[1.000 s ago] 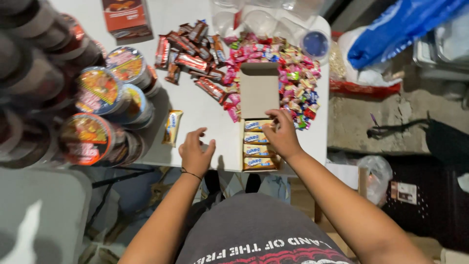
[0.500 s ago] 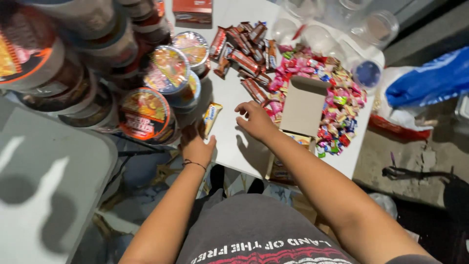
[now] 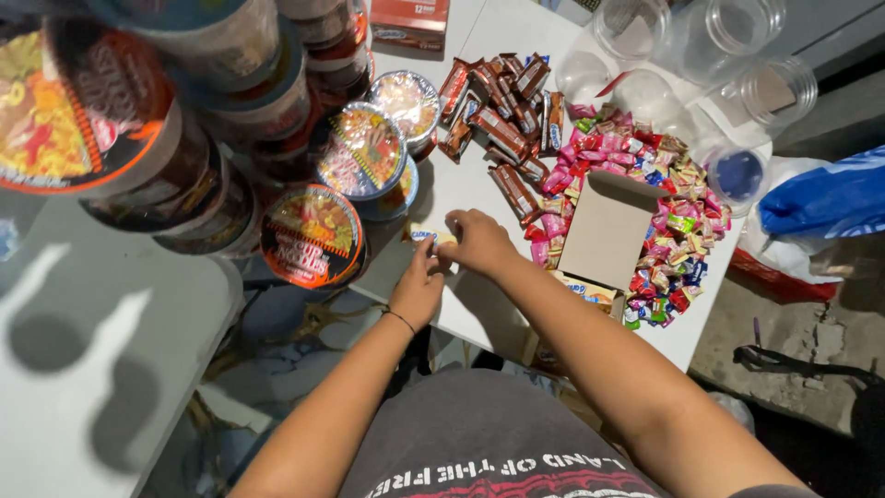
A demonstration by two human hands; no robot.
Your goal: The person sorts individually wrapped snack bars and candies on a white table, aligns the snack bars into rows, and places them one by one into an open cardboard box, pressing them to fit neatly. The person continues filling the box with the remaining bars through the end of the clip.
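A small yellow snack bar (image 3: 426,237) is pinched between the left hand (image 3: 419,288) and right hand (image 3: 477,242) at the centre of the frame, on the white table (image 3: 479,304), just left of an open cardboard box (image 3: 604,235).

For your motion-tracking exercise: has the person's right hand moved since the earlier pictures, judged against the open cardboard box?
Yes. The right hand was at the open cardboard box a second ago; it now lies to the box's left, by the small yellow packet and left hand.
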